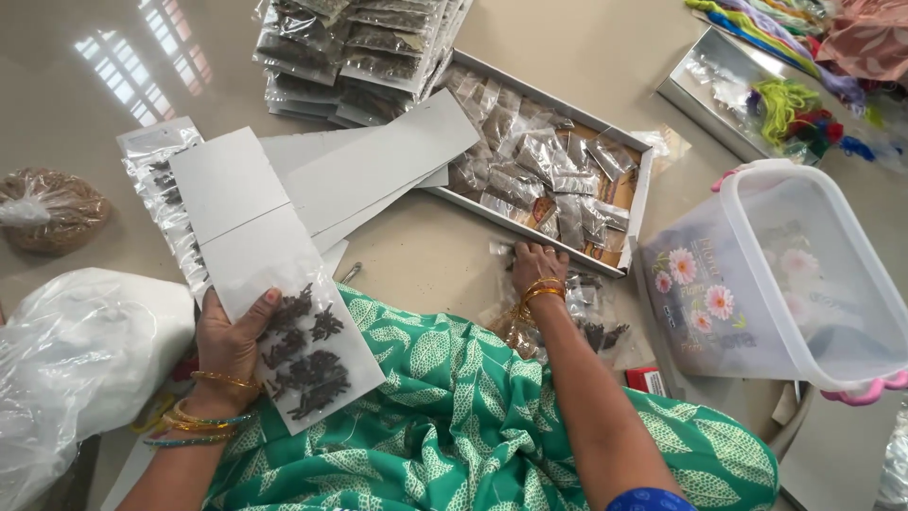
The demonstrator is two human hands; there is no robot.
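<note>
Green leaf-print cloth (454, 426) fills the foreground. Left hand (227, 345), fingers clamped on a grey card strip with a clear spice sachet (303, 350). Right hand (537, 270), fingers spread flat, presses clear sachets (586, 317) beside the shallow white box of packets (558, 166). Far right: a flower-printed translucent plastic tub (776, 274).

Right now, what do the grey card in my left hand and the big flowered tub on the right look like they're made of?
The grey rectangular card looks like matte paperboard: flat, stiff, no shine, with a clear glossy film pouch of dark spice on it. The flowered translucent tub seems to be frosted plastic, since light passes through its walls.
</note>
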